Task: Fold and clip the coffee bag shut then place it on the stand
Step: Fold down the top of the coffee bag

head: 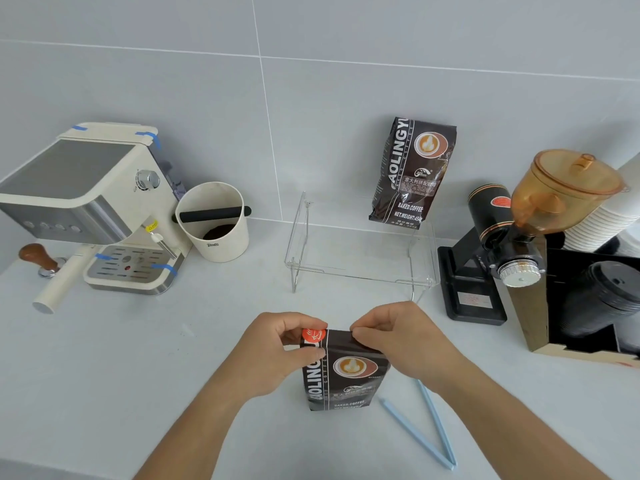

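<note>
A dark brown coffee bag (346,372) stands upright on the grey counter close in front of me. My left hand (277,348) pinches its top left corner, where an orange-red round mark shows. My right hand (398,341) pinches the top right edge, and the bag's top is bent over between both hands. A pale blue clip (426,424), open in a V, lies on the counter just right of the bag. The clear acrylic stand (360,258) sits behind the bag near the wall. A second coffee bag (412,174) stands on its back right part.
An espresso machine (90,209) with a white portafilter handle and a wooden tamper (38,258) stands at the left. A white knock box (214,220) is beside it. At the right are a black grinder (498,251) with amber hopper, stacked cups and a black box.
</note>
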A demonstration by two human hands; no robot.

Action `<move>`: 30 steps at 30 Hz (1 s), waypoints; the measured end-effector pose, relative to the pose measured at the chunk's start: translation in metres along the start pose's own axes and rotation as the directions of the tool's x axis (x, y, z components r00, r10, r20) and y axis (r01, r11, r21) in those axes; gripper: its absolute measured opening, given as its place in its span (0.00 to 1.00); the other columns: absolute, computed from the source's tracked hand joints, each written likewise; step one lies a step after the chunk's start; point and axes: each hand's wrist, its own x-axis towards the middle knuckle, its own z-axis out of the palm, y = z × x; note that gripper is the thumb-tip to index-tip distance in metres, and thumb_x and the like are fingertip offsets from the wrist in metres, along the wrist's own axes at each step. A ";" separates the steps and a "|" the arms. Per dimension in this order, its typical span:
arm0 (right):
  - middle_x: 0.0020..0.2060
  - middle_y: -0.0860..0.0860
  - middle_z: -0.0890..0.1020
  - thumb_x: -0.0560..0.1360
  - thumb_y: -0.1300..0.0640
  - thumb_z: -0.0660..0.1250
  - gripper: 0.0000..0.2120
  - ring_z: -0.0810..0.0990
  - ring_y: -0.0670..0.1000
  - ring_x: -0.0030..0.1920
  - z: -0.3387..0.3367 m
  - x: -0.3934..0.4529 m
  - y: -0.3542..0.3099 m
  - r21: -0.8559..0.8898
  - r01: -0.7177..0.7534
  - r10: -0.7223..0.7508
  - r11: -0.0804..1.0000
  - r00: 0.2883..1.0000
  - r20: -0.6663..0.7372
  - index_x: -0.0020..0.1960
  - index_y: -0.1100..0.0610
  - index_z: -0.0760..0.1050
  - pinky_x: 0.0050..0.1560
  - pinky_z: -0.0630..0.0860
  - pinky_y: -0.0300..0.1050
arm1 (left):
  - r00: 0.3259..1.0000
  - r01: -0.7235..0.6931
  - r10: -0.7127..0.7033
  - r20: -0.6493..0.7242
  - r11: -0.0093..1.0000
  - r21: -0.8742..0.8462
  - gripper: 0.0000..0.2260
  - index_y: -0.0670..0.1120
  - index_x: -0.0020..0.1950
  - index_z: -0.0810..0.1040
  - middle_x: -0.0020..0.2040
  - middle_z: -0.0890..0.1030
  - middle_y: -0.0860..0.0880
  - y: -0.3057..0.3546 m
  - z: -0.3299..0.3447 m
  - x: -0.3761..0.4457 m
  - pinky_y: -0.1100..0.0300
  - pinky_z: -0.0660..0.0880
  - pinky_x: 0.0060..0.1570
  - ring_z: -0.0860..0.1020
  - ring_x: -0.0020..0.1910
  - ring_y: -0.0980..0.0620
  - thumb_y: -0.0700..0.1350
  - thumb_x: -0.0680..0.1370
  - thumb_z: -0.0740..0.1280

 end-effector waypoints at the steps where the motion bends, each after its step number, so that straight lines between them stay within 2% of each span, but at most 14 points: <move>1: 0.36 0.53 0.88 0.72 0.57 0.70 0.06 0.82 0.47 0.32 -0.001 -0.001 0.001 -0.066 0.021 -0.020 0.998 1.000 0.015 0.39 0.56 0.84 0.31 0.73 0.38 | 1.000 0.004 -0.004 0.000 1.000 0.016 0.17 0.62 0.42 0.84 0.39 0.86 0.52 0.000 0.000 -0.001 0.67 0.77 0.46 0.83 0.40 0.56 0.37 0.69 0.76; 3: 0.37 0.50 0.87 0.72 0.52 0.70 0.06 0.82 0.43 0.33 -0.004 -0.004 0.001 -0.167 0.069 -0.056 0.984 0.995 0.078 0.41 0.53 0.84 0.30 0.72 0.34 | 1.000 0.022 -0.022 0.002 0.999 0.026 0.15 0.62 0.43 0.84 0.43 0.86 0.49 -0.002 0.000 -0.001 0.62 0.79 0.47 0.83 0.43 0.50 0.40 0.70 0.75; 5: 0.42 0.46 0.86 0.70 0.49 0.72 0.07 0.82 0.42 0.39 -0.008 -0.007 0.004 -0.274 0.157 -0.112 0.949 0.978 0.174 0.47 0.49 0.84 0.39 0.76 0.35 | 0.999 0.042 -0.042 0.007 0.999 0.021 0.12 0.61 0.44 0.84 0.45 0.86 0.49 -0.004 0.001 -0.002 0.57 0.79 0.48 0.83 0.44 0.47 0.43 0.70 0.75; 7: 0.44 0.43 0.84 0.70 0.49 0.73 0.11 0.79 0.42 0.45 -0.009 -0.008 0.009 -0.422 0.273 -0.185 0.864 0.953 0.238 0.52 0.48 0.82 0.47 0.75 0.36 | 0.999 0.039 -0.039 0.005 0.998 0.051 0.11 0.62 0.44 0.84 0.45 0.86 0.51 -0.007 0.002 -0.002 0.59 0.79 0.49 0.83 0.44 0.50 0.44 0.70 0.74; 8: 0.44 0.42 0.82 0.70 0.50 0.73 0.11 0.78 0.42 0.46 -0.007 -0.008 0.011 -0.460 0.312 -0.221 0.832 0.945 0.241 0.53 0.48 0.81 0.48 0.73 0.34 | 0.999 0.032 -0.032 0.002 0.998 0.063 0.11 0.62 0.44 0.83 0.45 0.86 0.52 -0.008 0.002 -0.003 0.61 0.79 0.49 0.83 0.44 0.51 0.44 0.70 0.75; 10: 0.44 0.41 0.80 0.72 0.53 0.71 0.11 0.76 0.40 0.45 -0.005 -0.009 0.015 -0.468 0.346 -0.273 0.813 0.937 0.217 0.54 0.47 0.80 0.46 0.70 0.30 | 1.000 0.027 -0.027 -0.012 0.999 0.038 0.11 0.63 0.43 0.84 0.45 0.86 0.52 -0.009 0.003 -0.003 0.61 0.79 0.50 0.83 0.44 0.52 0.46 0.67 0.75; 14: 0.47 0.43 0.81 0.72 0.54 0.70 0.11 0.76 0.42 0.47 -0.003 -0.011 0.021 -0.449 0.355 -0.299 0.820 0.934 0.193 0.54 0.47 0.80 0.49 0.71 0.34 | 0.998 0.059 -0.061 -0.018 0.994 -0.096 0.15 0.58 0.43 0.85 0.42 0.87 0.46 -0.013 0.005 -0.003 0.58 0.79 0.50 0.83 0.41 0.54 0.42 0.60 0.77; 17: 0.45 0.43 0.81 0.72 0.57 0.70 0.10 0.77 0.42 0.46 -0.003 -0.012 0.023 -0.432 0.371 -0.334 0.822 0.929 0.161 0.52 0.48 0.81 0.48 0.71 0.33 | 0.994 0.081 -0.094 -0.054 0.975 -0.208 0.17 0.55 0.44 0.86 0.42 0.86 0.43 -0.014 0.012 -0.006 0.52 0.80 0.50 0.82 0.42 0.49 0.38 0.60 0.76; 19: 0.44 0.44 0.81 0.73 0.58 0.70 0.08 0.77 0.42 0.45 -0.004 -0.011 0.024 -0.444 0.381 -0.353 0.811 0.924 0.148 0.50 0.48 0.81 0.46 0.70 0.32 | 0.992 0.067 -0.090 -0.085 0.968 -0.241 0.17 0.55 0.43 0.86 0.39 0.86 0.47 -0.014 0.016 -0.008 0.53 0.81 0.49 0.82 0.42 0.49 0.35 0.62 0.76; 24: 0.41 0.44 0.79 0.74 0.57 0.67 0.06 0.77 0.45 0.43 -0.003 -0.013 0.028 -0.467 0.440 -0.410 0.767 0.896 0.171 0.48 0.51 0.82 0.45 0.72 0.38 | 0.995 -0.017 0.013 -0.097 0.999 -0.042 0.14 0.56 0.40 0.86 0.44 0.86 0.56 -0.020 0.015 -0.009 0.61 0.77 0.50 0.84 0.45 0.56 0.36 0.69 0.76; 27: 0.41 0.46 0.82 0.74 0.57 0.68 0.05 0.78 0.47 0.42 -0.005 -0.015 0.029 -0.467 0.479 -0.446 0.743 0.875 0.189 0.48 0.51 0.83 0.45 0.75 0.40 | 0.997 -0.044 0.045 -0.067 0.999 0.016 0.12 0.57 0.42 0.86 0.44 0.87 0.57 -0.022 0.011 -0.013 0.59 0.77 0.54 0.83 0.48 0.55 0.38 0.71 0.74; 30: 0.41 0.47 0.86 0.75 0.55 0.67 0.07 0.81 0.47 0.40 -0.016 -0.017 0.032 -0.457 0.553 -0.502 0.697 0.831 0.240 0.50 0.50 0.83 0.43 0.77 0.43 | 0.993 -0.084 0.090 -0.078 0.994 0.070 0.13 0.61 0.42 0.85 0.42 0.86 0.61 -0.024 0.011 -0.019 0.66 0.77 0.50 0.83 0.47 0.58 0.40 0.72 0.73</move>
